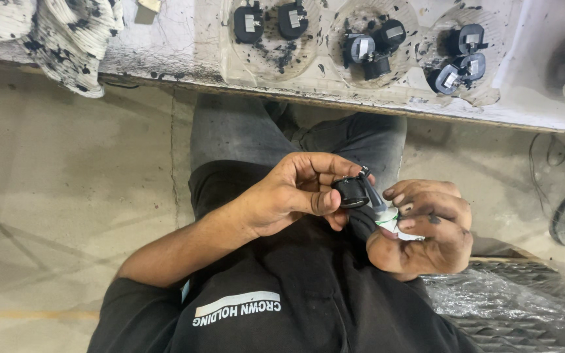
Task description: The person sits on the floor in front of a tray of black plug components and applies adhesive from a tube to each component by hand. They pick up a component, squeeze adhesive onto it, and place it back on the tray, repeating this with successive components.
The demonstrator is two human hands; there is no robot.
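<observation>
— Near the middle of the frame, what is being held, and by which of the hands?

— A small black round part [351,193] is being pinched in the left hand [295,193], thumb underneath and fingers curled over the top. A small tube with a white and green label [390,219] is being gripped in the right hand [426,232], which is closed around it.

— How are the two things being kept relative to each other?

— The tube is lying just to the lower right of the black part. Its long axis is slanted from lower right to upper left, so its narrow tip is being pointed at the part's right edge. The tip and the part seem to be touching, though that cannot be told for certain. The hands are being held close together, above the lap.

— What is being hidden or cut off?

— Most of the tube is being covered by the right fingers, and the far face of the part by the left ones. Along the top of the frame, more black parts [374,49] are being kept in groups on a paint-stained white surface [184,46], beside a speckled rag [73,39] in the upper left. At the lower right, something wrapped in clear plastic [511,307] is being cropped by the edge and cannot be identified.
</observation>
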